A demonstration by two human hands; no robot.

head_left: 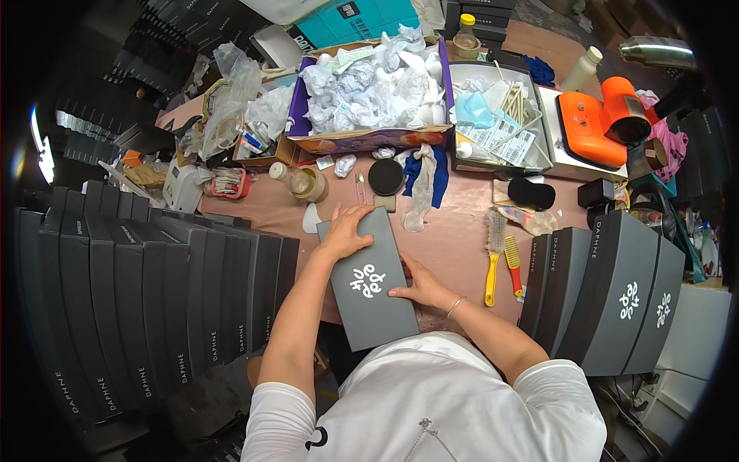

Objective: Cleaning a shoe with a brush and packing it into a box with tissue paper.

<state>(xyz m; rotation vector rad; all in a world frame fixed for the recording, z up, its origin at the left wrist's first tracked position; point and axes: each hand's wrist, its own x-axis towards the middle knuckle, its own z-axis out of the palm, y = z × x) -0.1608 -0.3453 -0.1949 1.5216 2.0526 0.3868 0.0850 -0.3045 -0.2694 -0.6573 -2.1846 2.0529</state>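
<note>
A dark grey shoebox [381, 317] with white lettering on its lid lies in front of me, its near end against my white shirt. The lid sits on it and hides what is inside. At its far left corner my left hand [348, 233] is closed over the edge, thumb on the lid and fingertips toward the far end. My right hand [423, 286] grips the right side, thumb on the lid; its other fingers are partly hidden along the side wall. A bracelet circles my right wrist.
Rows of grey shoeboxes [158, 308] stand at left, more boxes [612, 308] at right. Beyond are a purple carton [369, 141] of crumpled paper, a tray [504, 163] of supplies, an orange device [589, 127], a glass jar [312, 186], a black round tin [386, 178] and yellow-handled brush [491, 279].
</note>
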